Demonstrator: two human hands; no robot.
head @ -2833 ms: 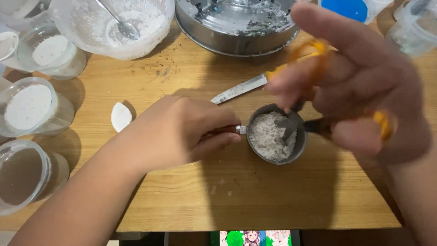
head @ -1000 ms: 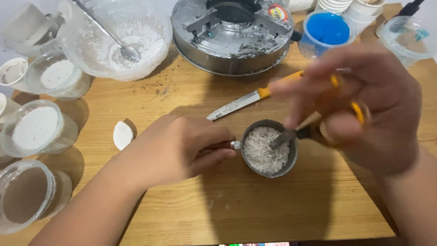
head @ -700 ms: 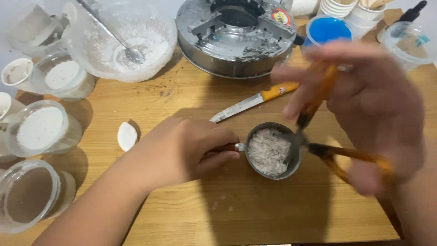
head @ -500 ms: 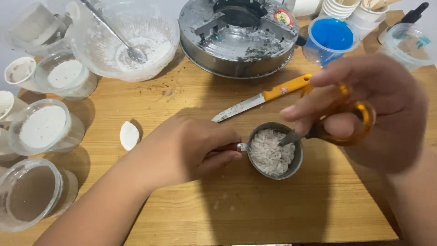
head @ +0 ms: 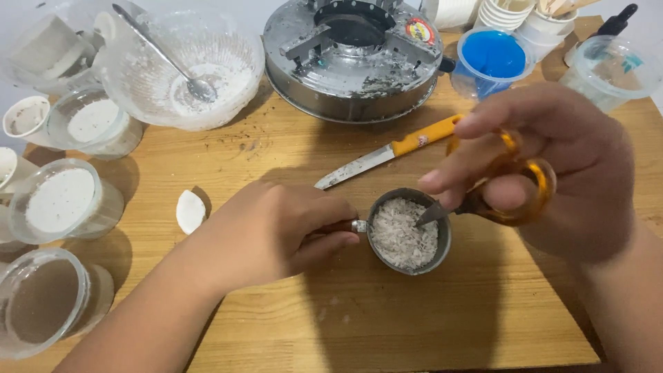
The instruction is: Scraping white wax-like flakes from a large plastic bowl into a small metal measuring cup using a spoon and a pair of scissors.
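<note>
The left hand (head: 276, 231) grips the metal cup's (head: 409, 231) handle at frame centre, steadying it. The right hand (head: 552, 169), fingers through orange scissors (head: 507, 190), dips the blades into the white shreds (head: 404, 238).

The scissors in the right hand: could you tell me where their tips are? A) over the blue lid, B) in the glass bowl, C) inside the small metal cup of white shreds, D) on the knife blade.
C: the orange-handled scissors, held by the right hand, dip their tips into the small metal cup, which the left hand steadies by its handle.

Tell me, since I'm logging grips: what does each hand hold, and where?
Left hand grips the small metal cup by its handle; right hand holds orange scissors by the finger loops.
</note>
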